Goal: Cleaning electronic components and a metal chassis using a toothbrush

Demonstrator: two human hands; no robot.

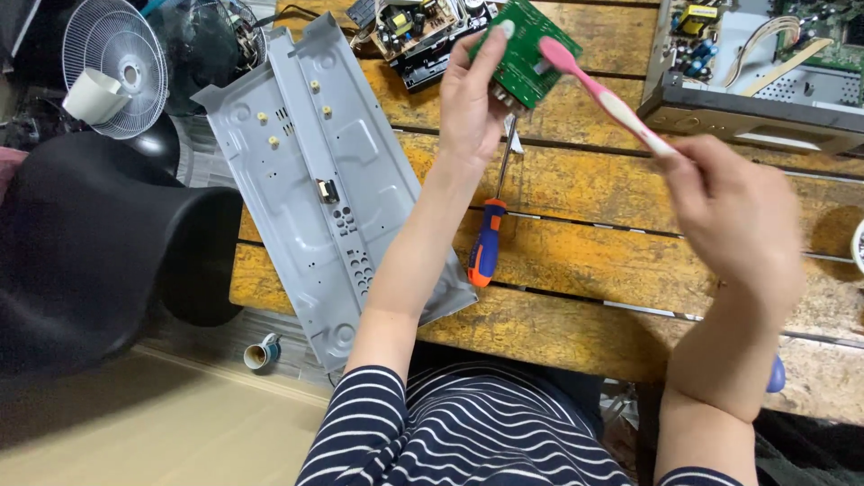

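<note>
Overhead, from the head camera: one green circuit board (524,47) pinched in left hand (472,103), far centre above counter (576,315). One pink toothbrush (605,97) gripped by right hand (733,211), long axis slanting far-left, bristles touching board. One screwdriver (488,241) lying between the forearms, one grey metal cover (328,180) left.

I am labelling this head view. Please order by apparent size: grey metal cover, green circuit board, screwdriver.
1. grey metal cover
2. screwdriver
3. green circuit board, partly hidden by the left hand; ranking against the screwdriver is uncertain.
</note>
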